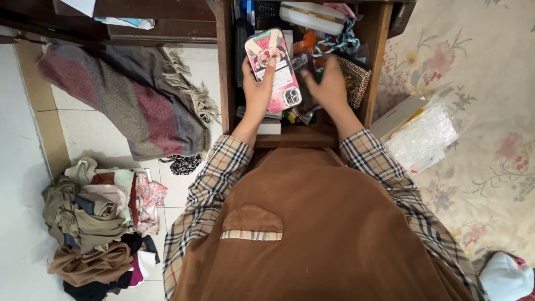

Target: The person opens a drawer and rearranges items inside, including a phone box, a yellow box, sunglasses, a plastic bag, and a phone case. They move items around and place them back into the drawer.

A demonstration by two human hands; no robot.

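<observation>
The left hand [257,95] grips a pink phone [274,69] over the open drawer [225,72] near its left wall, while the blurred right hand [329,89], fingers spread and empty, rummages among clutter, probably needing a careful pick.

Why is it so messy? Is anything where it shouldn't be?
Yes. A heap of crumpled clothes lies on the floor tiles, and a fringed blanket trails down beside it. The open wooden drawer is crammed with jumbled odds and ends. The left hand holds a pink-cased phone; the right hand is blurred above the drawer.
</observation>
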